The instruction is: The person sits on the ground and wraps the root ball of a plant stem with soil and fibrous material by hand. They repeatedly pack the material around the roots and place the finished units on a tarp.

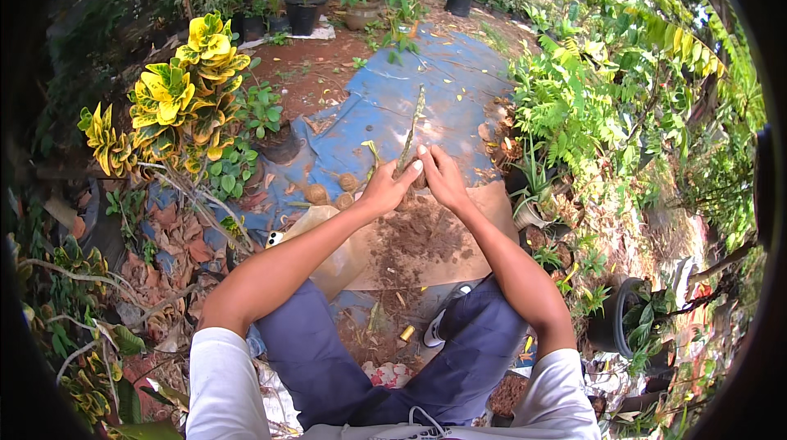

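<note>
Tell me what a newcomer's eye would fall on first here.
Probably the bright yellow-and-green croton at the left. Next, likely the blue tarp spreading through the centre, and the slender stem slanting up from the left hand and right hand, near loose brown soil on a tan sheet.

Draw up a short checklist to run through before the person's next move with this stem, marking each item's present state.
1. Stem supported: ok, the left hand grips its lower part.
2. Right hand firmly gripping: cannot tell; it is at the stem's base, but its fingers are partly hidden.
3. Lower end of the stem undamaged: cannot tell, the hands cover it.
4. Loose soil within reach: ok, it lies on the brown sheet just below the hands.
5. Phone away from the soil: ok, it lies apart, off to the left.
</note>
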`<state>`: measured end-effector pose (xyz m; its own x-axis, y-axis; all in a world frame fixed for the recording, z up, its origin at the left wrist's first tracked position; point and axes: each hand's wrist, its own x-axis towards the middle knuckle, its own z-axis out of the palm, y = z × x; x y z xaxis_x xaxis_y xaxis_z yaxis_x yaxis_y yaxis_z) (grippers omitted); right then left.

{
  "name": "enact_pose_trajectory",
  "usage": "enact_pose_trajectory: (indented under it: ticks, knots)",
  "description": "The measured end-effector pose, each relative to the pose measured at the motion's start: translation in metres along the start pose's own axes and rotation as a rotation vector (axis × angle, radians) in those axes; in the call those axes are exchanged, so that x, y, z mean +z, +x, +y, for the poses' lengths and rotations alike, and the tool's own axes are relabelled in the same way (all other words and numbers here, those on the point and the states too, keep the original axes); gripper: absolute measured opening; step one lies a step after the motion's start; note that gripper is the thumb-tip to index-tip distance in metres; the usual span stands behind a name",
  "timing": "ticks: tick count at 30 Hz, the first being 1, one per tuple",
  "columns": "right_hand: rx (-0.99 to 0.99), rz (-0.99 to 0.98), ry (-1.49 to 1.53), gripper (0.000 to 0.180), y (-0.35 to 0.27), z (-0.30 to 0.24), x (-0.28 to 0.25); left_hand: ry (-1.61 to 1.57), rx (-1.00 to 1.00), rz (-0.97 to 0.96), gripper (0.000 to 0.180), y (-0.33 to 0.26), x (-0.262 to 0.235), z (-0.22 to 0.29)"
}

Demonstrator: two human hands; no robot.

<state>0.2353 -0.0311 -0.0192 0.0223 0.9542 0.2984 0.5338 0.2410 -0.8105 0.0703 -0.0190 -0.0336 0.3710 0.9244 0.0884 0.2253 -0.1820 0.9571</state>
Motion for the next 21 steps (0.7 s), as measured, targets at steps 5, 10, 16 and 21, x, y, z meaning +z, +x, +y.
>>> enact_pose_trajectory:
  ticks: [5,10,16,21]
  knots:
    - [0.039,0.126,-0.066,0.047,0.016,-0.008,0.008,0.006,-0.038,0.061,0.054,0.000,0.004,0.005]
    - [0.049,0.200,-0.117,0.051,0.026,-0.019,0.014,-0.055,0.047,0.184,0.052,0.009,0.003,0.006]
    - [0.190,0.102,-0.271,0.060,0.036,-0.018,0.026,0.002,0.061,0.296,0.052,0.016,-0.002,-0.009]
    - [0.185,0.029,-0.295,0.066,0.046,-0.006,0.040,0.163,0.019,0.357,0.055,0.020,-0.010,-0.022]
